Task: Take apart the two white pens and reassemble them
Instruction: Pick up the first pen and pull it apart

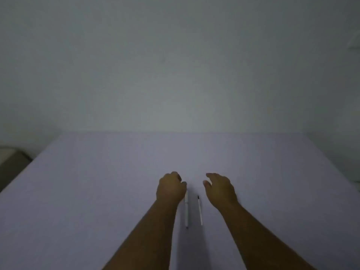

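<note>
Two white pens lie side by side on the lavender table [97,191], pointing away from me. The left pen [186,210] is thicker, and its far end runs under my left hand [170,189]. That hand's fingers curl over the pen's end; the dim light hides whether they grip it. The right pen [200,211] is thinner with a dark far tip and lies free. My right hand [220,190] hovers just right of and beyond it, fingers spread, holding nothing.
A plain pale wall [175,65] rises behind the table's far edge. A dark rounded object [9,162] sits off the table's left side. The scene is dim.
</note>
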